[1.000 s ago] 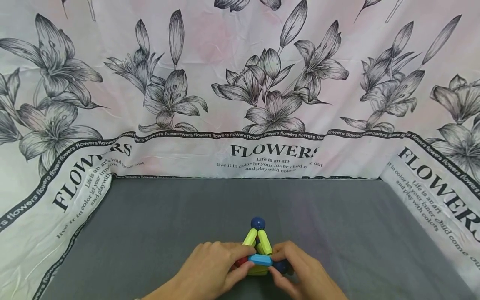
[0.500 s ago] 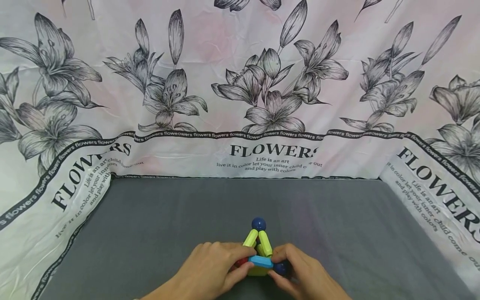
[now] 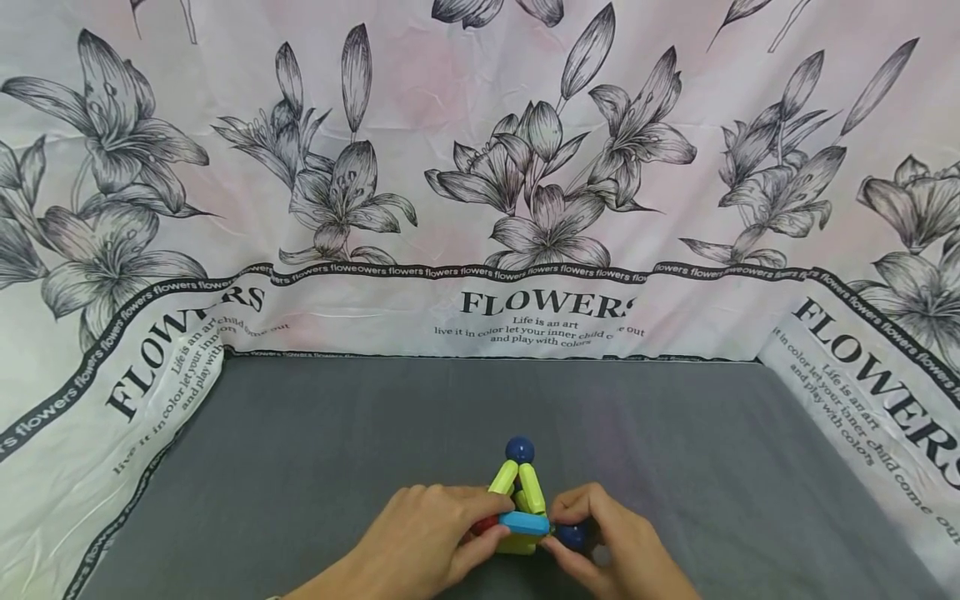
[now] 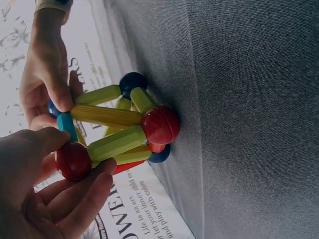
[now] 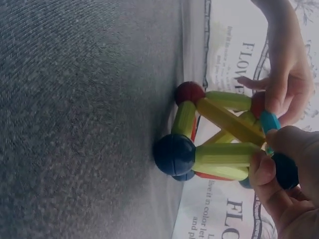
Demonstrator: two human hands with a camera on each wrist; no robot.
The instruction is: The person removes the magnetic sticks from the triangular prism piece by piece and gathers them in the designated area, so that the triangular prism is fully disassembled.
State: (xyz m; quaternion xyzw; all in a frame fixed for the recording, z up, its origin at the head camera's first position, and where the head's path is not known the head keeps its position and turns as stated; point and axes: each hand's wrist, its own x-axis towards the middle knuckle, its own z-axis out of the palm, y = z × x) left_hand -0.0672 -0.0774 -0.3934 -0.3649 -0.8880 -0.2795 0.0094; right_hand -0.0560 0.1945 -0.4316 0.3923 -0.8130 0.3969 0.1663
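Left fingers (image 4: 85, 190) grip red ball (image 4: 74, 162), partly hidden; right fingers (image 5: 267, 175) grip dark-blue ball (image 5: 286, 171), also partly hidden.

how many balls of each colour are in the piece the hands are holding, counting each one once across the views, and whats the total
Blue balls: 4
Red balls: 2
Total: 6
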